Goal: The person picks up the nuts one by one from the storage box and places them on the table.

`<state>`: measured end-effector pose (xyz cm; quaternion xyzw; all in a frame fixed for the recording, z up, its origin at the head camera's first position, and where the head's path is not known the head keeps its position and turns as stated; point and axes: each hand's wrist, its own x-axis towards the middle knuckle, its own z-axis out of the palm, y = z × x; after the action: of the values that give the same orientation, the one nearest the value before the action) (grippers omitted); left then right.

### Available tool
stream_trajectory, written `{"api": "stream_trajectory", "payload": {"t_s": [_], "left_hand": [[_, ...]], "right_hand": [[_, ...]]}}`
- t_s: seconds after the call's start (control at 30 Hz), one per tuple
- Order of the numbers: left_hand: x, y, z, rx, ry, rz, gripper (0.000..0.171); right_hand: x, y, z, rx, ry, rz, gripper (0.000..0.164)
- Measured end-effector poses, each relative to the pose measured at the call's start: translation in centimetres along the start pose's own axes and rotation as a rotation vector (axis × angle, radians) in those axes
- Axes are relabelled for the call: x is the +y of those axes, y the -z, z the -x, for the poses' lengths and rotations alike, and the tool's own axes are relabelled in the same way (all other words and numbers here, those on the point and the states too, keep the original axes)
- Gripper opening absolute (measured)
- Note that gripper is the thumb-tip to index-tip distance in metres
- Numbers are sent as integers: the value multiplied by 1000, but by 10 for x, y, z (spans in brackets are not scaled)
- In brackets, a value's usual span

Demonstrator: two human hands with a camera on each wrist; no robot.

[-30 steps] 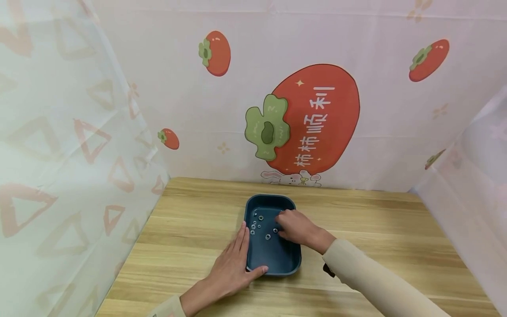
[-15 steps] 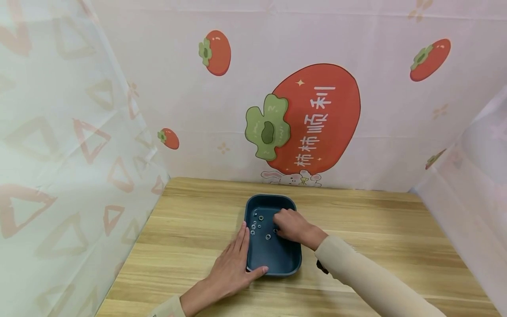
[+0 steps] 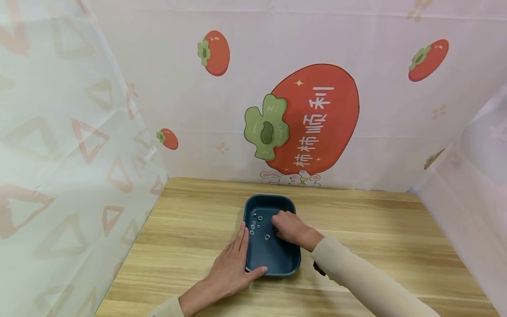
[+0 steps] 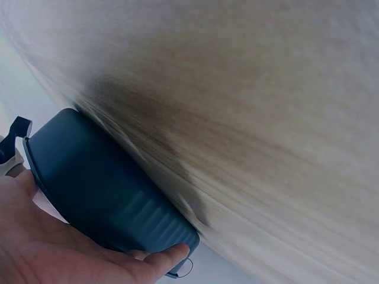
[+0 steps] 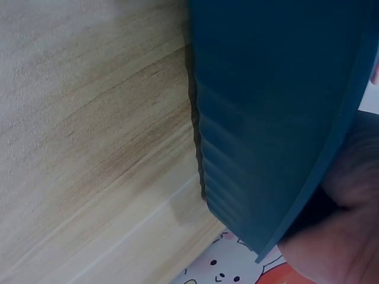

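Observation:
A dark blue rectangular tray (image 3: 273, 260) lies on the wooden table. Along its left wall rest the straight fingers of my left hand (image 3: 230, 269), with the thumb over the near rim. The left wrist view has this hand (image 4: 71, 248) against the tray's outer wall. My right hand (image 3: 292, 228) reaches over the right rim into the tray, fingers curled downward. Its fingertips are hidden, so I cannot tell whether they pinch anything. Several small metal nuts (image 3: 252, 227) are scattered near the tray's left side, and a single nut (image 3: 267, 237) lies left of the right hand.
The wooden table (image 3: 178, 233) extends around the tray on all sides. Behind it hangs a pale cloth backdrop (image 3: 198, 101) printed with red persimmons, and similar cloth walls (image 3: 59, 176) stand at the left and right. A dark band shows under the right sleeve (image 3: 344, 264).
My right hand has shifted slightly left inside the tray, now covering most of a nut that lay visible beside its fingers. The left hand and tray stay in place.

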<state>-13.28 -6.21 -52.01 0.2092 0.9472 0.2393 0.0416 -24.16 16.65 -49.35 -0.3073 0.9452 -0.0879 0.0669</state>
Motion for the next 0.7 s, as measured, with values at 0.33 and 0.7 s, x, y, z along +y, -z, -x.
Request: {"api": "stream_trajectory", "payload": {"t_s": [0.33, 0.7], "left_hand": [[0, 0, 0, 1, 2, 7, 112], [0, 0, 0, -1, 1, 0, 112]], "right_hand": [[-4, -1, -1, 7, -13, -24, 10], [-6, -2, -4, -33, -17, -19, 5]]}}
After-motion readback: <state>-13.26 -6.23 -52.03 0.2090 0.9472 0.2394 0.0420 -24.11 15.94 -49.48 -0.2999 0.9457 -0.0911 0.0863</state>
